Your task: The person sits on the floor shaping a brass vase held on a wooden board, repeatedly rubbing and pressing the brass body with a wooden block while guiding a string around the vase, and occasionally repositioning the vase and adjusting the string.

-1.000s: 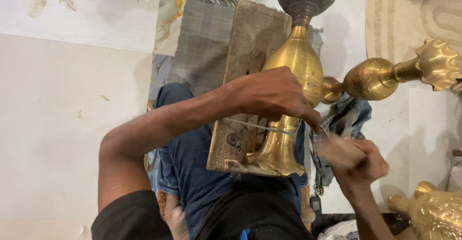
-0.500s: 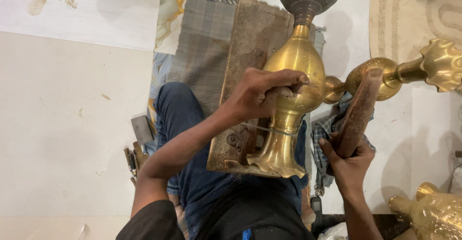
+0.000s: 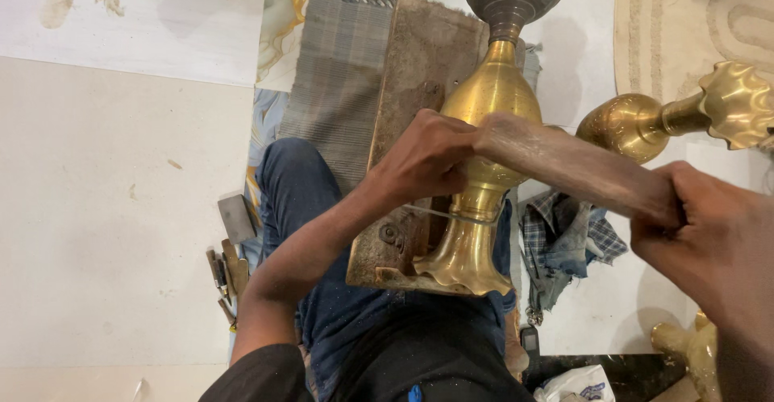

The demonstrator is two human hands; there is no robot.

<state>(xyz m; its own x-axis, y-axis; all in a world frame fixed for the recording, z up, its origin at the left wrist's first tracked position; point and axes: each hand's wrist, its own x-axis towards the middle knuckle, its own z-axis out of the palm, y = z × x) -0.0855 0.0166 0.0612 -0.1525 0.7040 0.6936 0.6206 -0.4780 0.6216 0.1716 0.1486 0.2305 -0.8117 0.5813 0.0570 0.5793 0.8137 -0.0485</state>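
A few small hand tools lie on the pale floor by the person's knee (too small to tell apart). A worn brown wooden board rests across the blue-trousered lap over a grey striped mat. The left hand is closed against the bulbous body of the tall golden brass vase, which lies along the board. The right hand grips a flat, worn wooden stick, its far end touching the vase. A second brass piece lies just beyond.
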